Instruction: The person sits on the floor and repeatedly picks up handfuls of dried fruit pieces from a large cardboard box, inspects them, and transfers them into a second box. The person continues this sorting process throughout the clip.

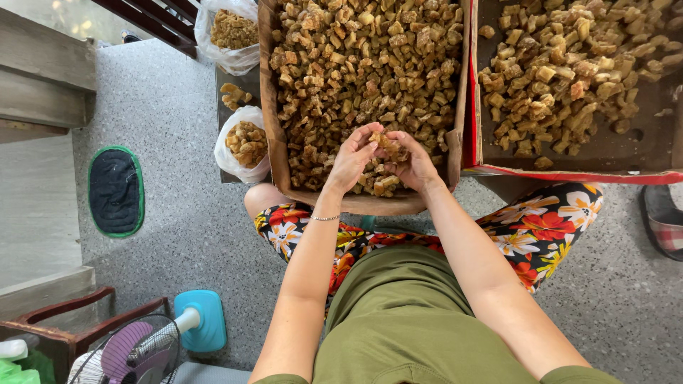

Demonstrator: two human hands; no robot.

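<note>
Both hands, left hand (351,158) and right hand (413,165), are cupping together around brown chunks (390,146) above the cardboard box (273,107). Keeping the fingers closed underneath is likely preventing spills.

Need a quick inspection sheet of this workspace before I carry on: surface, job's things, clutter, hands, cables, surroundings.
Surface: speckled grey floor; the person sits on it.
Job's things: cardboard box heaped with brown crispy chunks; second red-edged box partly filled with the same.
Clutter: two white plastic bags of chunks left of the box.
Hands: left hand and right hand cupped together over the near edge of the box, holding a small clump of chunks; thin bracelet on the left wrist.
Cables: nothing seen.
Surroundings: dark green-edged mat, electric fan, wooden chair, checked slipper.
</note>
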